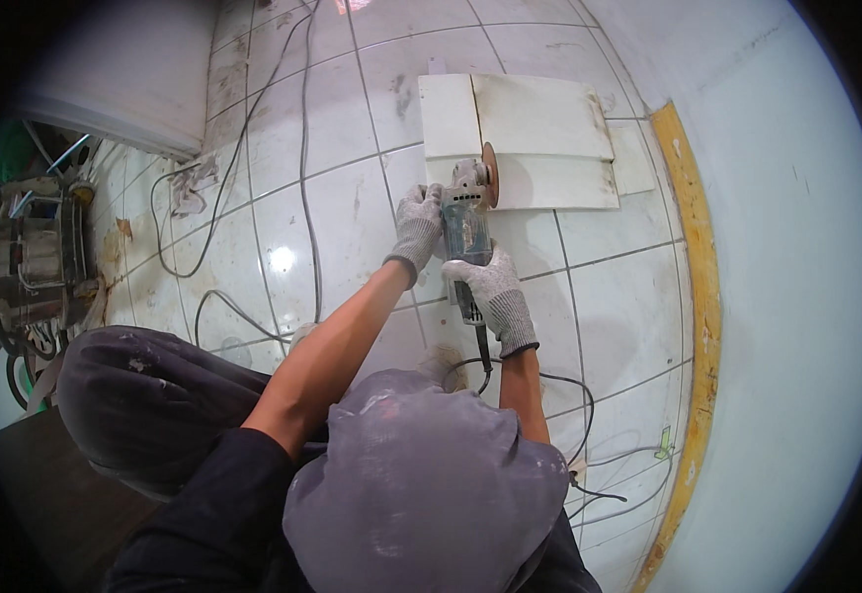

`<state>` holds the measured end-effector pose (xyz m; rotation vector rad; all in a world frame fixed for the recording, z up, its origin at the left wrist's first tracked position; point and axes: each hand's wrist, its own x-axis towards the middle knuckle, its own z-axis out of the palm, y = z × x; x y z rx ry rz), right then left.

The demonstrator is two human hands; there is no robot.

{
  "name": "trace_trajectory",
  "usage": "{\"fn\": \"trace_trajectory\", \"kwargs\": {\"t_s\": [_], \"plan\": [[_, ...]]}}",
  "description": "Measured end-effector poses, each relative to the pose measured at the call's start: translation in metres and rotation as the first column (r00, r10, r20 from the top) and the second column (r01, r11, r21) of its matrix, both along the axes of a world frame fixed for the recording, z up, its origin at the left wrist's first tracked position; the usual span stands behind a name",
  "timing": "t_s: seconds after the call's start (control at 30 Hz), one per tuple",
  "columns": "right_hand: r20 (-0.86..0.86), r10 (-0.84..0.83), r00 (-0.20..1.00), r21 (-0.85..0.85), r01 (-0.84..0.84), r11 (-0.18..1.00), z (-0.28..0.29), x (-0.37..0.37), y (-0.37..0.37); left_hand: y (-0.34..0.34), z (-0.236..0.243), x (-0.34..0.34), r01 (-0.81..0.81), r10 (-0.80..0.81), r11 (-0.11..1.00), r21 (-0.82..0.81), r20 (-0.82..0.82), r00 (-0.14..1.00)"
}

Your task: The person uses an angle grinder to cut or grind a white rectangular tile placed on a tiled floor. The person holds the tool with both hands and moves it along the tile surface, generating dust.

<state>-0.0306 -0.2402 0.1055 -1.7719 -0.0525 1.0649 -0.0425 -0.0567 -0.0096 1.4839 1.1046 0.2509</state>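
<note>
An angle grinder [467, 229] with a teal body and a brown disc [491, 175] is held in both my gloved hands. My left hand [418, 223], in a grey knit glove, is closed at the left side of its head; a side handle, if any, is hidden. My right hand [495, 285] wraps round the rear of the body, near where the black cord [483, 346] comes out. The disc stands edge-on above pale cream tiles [539, 119] laid on the floor. I cannot tell whether it touches them or spins.
Dark cables [304, 178] loop over the white tiled floor [352, 119] to the left, and more lie at the lower right. A yellow wooden strip [697, 296] edges the white wall on the right. Worn equipment [31, 247] stands at the far left. My knees are close below the grinder.
</note>
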Motion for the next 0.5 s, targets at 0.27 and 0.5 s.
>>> {"fn": "trace_trajectory", "kwargs": {"t_s": [0.27,0.5], "plan": [[0.057,0.033,0.998,-0.009,-0.033,0.999,-0.009,-0.003,0.001,0.006,-0.005,-0.002,0.007,-0.006,1.0,0.03,-0.037,0.999],[0.031,0.015,0.999,-0.051,-0.014,0.999,-0.006,-0.003,0.001,0.006,-0.009,0.0,0.006,-0.006,1.0,0.011,-0.018,1.0]]}}
